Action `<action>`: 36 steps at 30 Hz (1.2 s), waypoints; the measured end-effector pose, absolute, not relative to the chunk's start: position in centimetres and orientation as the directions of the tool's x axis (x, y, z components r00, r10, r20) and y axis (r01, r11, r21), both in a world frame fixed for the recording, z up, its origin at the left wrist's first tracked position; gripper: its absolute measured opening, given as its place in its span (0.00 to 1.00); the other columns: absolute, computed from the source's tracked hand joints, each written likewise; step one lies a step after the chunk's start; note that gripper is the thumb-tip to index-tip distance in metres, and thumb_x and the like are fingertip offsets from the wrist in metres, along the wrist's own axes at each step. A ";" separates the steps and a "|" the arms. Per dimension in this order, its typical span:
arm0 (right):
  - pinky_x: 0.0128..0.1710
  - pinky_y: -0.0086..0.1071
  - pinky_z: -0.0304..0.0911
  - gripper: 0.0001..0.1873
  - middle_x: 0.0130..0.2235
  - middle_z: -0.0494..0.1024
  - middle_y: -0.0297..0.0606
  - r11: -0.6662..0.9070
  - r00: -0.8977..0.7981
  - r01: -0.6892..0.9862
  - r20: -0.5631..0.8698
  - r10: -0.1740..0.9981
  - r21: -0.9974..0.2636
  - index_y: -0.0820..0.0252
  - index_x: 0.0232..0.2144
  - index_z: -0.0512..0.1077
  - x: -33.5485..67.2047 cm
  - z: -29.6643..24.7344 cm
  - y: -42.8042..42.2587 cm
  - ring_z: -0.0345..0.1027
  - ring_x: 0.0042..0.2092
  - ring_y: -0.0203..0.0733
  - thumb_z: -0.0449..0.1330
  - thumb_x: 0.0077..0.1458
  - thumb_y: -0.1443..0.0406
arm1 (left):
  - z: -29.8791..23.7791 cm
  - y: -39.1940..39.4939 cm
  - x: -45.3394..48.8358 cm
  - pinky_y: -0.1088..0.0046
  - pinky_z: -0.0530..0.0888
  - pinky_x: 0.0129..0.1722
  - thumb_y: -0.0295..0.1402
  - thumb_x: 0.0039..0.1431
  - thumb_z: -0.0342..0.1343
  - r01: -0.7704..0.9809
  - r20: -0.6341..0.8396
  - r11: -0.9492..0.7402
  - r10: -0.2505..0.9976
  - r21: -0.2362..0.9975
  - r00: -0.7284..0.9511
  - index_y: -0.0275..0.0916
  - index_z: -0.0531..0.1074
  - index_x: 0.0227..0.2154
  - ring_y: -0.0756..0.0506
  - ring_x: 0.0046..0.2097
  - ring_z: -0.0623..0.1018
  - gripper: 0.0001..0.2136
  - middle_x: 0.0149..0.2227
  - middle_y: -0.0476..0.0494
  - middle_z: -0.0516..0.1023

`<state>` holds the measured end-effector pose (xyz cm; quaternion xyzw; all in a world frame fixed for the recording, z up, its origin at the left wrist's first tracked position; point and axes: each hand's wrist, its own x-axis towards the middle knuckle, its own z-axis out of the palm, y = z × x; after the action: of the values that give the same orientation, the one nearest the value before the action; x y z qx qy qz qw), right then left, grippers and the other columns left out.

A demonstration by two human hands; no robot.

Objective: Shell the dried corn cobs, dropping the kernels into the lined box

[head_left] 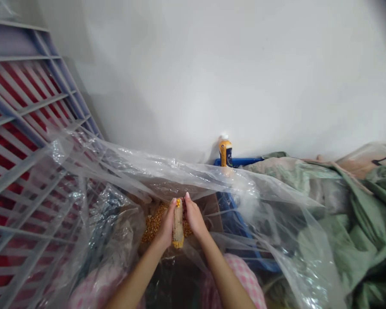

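Note:
A corn cob (pixel 178 225) stands lengthwise between my two hands, mostly stripped, with yellow kernels left at both ends. My left hand (pixel 166 225) is closed along its left side. On the other side my right hand (pixel 194 218) is closed, its thumb pointing up. A narrow dark reddish piece (pixel 184 209) shows between the right hand and the cob; its kind is not clear. Loose corn kernels (pixel 152 224) lie in a heap below and beside the hands, inside a clear plastic sheet (pixel 131 165). My palms and most fingers are hidden.
A purple-grey plastic crate (pixel 40 103) with red behind its slats rises on the left. To the right are a blue basket (pixel 236 214), a bottle with a white cap (pixel 225 151) and green crumpled sacking (pixel 350 227). A white wall (pixel 212 73) stands behind.

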<state>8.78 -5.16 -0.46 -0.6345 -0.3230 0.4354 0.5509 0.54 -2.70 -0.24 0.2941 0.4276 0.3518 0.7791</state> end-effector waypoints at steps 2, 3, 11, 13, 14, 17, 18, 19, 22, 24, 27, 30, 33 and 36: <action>0.22 0.26 0.48 0.32 0.19 0.60 0.31 -0.184 0.403 -0.108 -0.213 0.890 -0.977 0.62 0.22 0.64 8.8 -0.5 -5.1 0.50 0.22 0.32 0.41 0.50 0.40 | -0.4 -2.8 0.5 0.70 0.69 0.45 0.45 0.53 0.52 -0.298 -0.442 0.567 0.805 0.768 0.395 0.36 0.73 0.38 0.44 0.44 0.75 0.18 0.39 0.41 0.77; 0.22 0.26 0.48 0.32 0.19 0.60 0.31 -0.173 0.400 -0.122 -0.208 0.893 -0.977 0.62 0.21 0.64 8.8 -0.5 -5.1 0.50 0.22 0.32 0.41 0.50 0.41 | -0.5 -2.8 0.4 0.71 0.69 0.46 0.44 0.52 0.52 -0.303 -0.430 0.558 0.811 0.772 0.397 0.36 0.73 0.39 0.44 0.44 0.74 0.18 0.40 0.41 0.77; 0.29 0.26 0.52 0.24 0.25 0.63 0.32 -0.153 0.417 0.011 -0.134 0.899 -0.988 0.62 0.24 0.63 8.8 -0.3 -5.3 0.54 0.28 0.33 0.50 0.50 0.46 | -1.5 -2.3 0.3 0.72 0.69 0.45 0.49 0.52 0.51 -0.288 -0.512 0.638 0.757 0.714 0.406 0.36 0.73 0.40 0.43 0.45 0.75 0.21 0.38 0.42 0.78; 0.29 0.26 0.52 0.22 0.25 0.64 0.32 -0.156 0.407 0.057 -0.120 0.906 -0.986 0.61 0.25 0.63 8.7 -0.3 -5.3 0.55 0.29 0.34 0.51 0.51 0.47 | -1.4 -2.3 0.3 0.71 0.69 0.46 0.51 0.50 0.52 -0.282 -0.495 0.633 0.755 0.721 0.431 0.36 0.73 0.40 0.43 0.46 0.74 0.23 0.38 0.41 0.78; 0.30 0.26 0.52 0.22 0.26 0.64 0.32 -0.147 0.399 0.081 -0.103 0.911 -0.986 0.61 0.25 0.63 8.6 -0.4 -5.3 0.56 0.30 0.35 0.50 0.52 0.48 | -1.4 -2.3 0.3 0.71 0.69 0.46 0.51 0.50 0.53 -0.280 -0.480 0.620 0.763 0.732 0.433 0.36 0.73 0.41 0.43 0.46 0.74 0.24 0.38 0.40 0.77; 0.32 0.27 0.52 0.20 0.27 0.65 0.33 -0.106 0.378 0.158 -0.038 0.925 -0.982 0.60 0.25 0.62 8.3 -0.8 -5.2 0.57 0.31 0.35 0.47 0.55 0.50 | -1.3 -2.4 0.1 0.72 0.69 0.45 0.50 0.49 0.54 -0.252 -0.449 0.575 0.790 0.778 0.417 0.37 0.73 0.40 0.43 0.44 0.75 0.23 0.36 0.41 0.78; 0.33 0.27 0.52 0.20 0.27 0.65 0.33 -0.096 0.372 0.176 -0.025 0.928 -0.980 0.60 0.25 0.62 8.3 -0.9 -5.1 0.57 0.31 0.35 0.46 0.56 0.51 | -1.3 -2.4 0.1 0.72 0.70 0.44 0.50 0.49 0.54 -0.242 -0.448 0.571 0.792 0.785 0.415 0.37 0.74 0.39 0.43 0.44 0.75 0.23 0.35 0.41 0.78; 0.33 0.27 0.52 0.20 0.27 0.65 0.34 -0.092 0.366 0.190 -0.016 0.931 -0.977 0.60 0.24 0.61 8.2 -1.0 -5.0 0.57 0.31 0.36 0.45 0.56 0.52 | -1.3 -2.4 0.1 0.71 0.70 0.43 0.51 0.49 0.53 -0.234 -0.458 0.579 0.786 0.781 0.414 0.37 0.74 0.39 0.42 0.43 0.76 0.22 0.34 0.41 0.78; 0.34 0.28 0.52 0.19 0.28 0.66 0.35 -0.087 0.360 0.224 0.000 0.933 -0.971 0.60 0.24 0.62 8.1 -1.2 -4.8 0.58 0.32 0.36 0.45 0.57 0.53 | -1.2 -2.1 0.1 0.71 0.71 0.42 0.52 0.49 0.52 -0.245 -0.512 0.638 0.748 0.729 0.422 0.37 0.74 0.39 0.43 0.42 0.76 0.23 0.33 0.40 0.78; 0.35 0.28 0.53 0.19 0.30 0.68 0.36 -0.086 0.357 0.207 -0.007 0.934 -0.974 0.61 0.26 0.63 8.1 -1.2 -4.8 0.59 0.33 0.37 0.45 0.57 0.53 | -0.9 -1.8 0.1 0.72 0.70 0.42 0.51 0.50 0.52 -0.257 -0.535 0.665 0.730 0.701 0.426 0.37 0.74 0.39 0.43 0.41 0.76 0.23 0.33 0.41 0.78; 0.38 0.28 0.55 0.20 0.32 0.69 0.37 -0.076 0.343 0.111 -0.033 0.939 -0.991 0.61 0.28 0.65 8.2 -1.0 -4.7 0.60 0.35 0.38 0.45 0.56 0.51 | -0.3 -1.4 0.1 0.74 0.71 0.40 0.48 0.50 0.54 -0.266 -0.535 0.662 0.734 0.701 0.418 0.36 0.74 0.38 0.45 0.38 0.77 0.20 0.32 0.43 0.78; 0.34 0.27 0.56 0.24 0.29 0.68 0.36 -0.112 0.350 -0.002 -0.106 0.931 -0.994 0.62 0.27 0.64 8.4 -0.9 -4.6 0.59 0.32 0.36 0.45 0.55 0.48 | 0.1 -1.3 0.2 0.74 0.71 0.37 0.48 0.50 0.53 -0.262 -0.552 0.690 0.707 0.674 0.442 0.36 0.73 0.38 0.45 0.36 0.77 0.20 0.30 0.44 0.78; 0.27 0.27 0.53 0.28 0.23 0.65 0.33 -0.202 0.371 -0.076 -0.216 0.903 -0.976 0.62 0.22 0.62 8.5 -0.8 -4.3 0.55 0.26 0.34 0.43 0.52 0.43 | 0.2 -1.5 0.4 0.74 0.71 0.35 0.47 0.51 0.52 -0.251 -0.569 0.706 0.692 0.662 0.445 0.35 0.73 0.38 0.45 0.35 0.77 0.20 0.30 0.44 0.78; 0.29 0.27 0.53 0.28 0.23 0.65 0.34 -0.221 0.415 -0.041 -0.217 0.883 -0.975 0.62 0.21 0.61 8.6 -0.7 -3.9 0.56 0.28 0.35 0.44 0.51 0.43 | -0.1 -1.6 0.6 0.75 0.71 0.36 0.45 0.53 0.51 -0.250 -0.559 0.680 0.719 0.689 0.413 0.36 0.73 0.38 0.46 0.37 0.77 0.18 0.32 0.44 0.78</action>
<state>8.61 -3.91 -0.68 -0.6503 -0.3241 0.4329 0.5336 0.58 -1.64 -0.10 0.2609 0.4490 0.3033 0.7990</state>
